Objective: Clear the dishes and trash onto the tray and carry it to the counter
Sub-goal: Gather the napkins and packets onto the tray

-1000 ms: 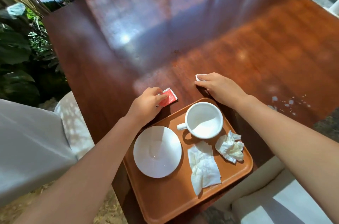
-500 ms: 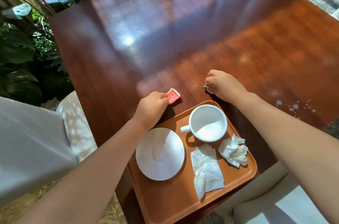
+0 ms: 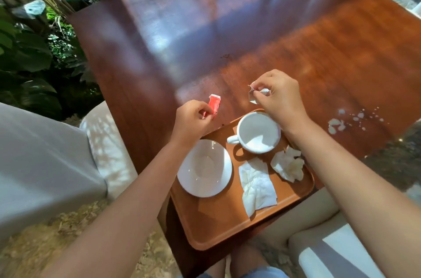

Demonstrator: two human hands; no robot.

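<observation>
I see my left hand [image 3: 193, 118] pinching a red packet [image 3: 214, 104] at the tray's [image 3: 218, 227] eleven o'clock. My right hand [image 3: 279, 95] pinches a white scrap [image 3: 253, 95], possibly torn paper, at twelve, above the cup [image 3: 258, 132].

An orange-brown tray [image 3: 218, 227] holds a white cup [image 3: 258, 133], white saucer [image 3: 205, 168] and white napkins [image 3: 257, 189]. The glossy table [image 3: 250, 38] is reddish-brown. One packet [image 3: 214, 104] is red, another [image 3: 252, 95] white.

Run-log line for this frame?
left hand: pinching red packet | right hand: pinching white wrapper | both above orange tray far edge | phase: trash pickup
</observation>
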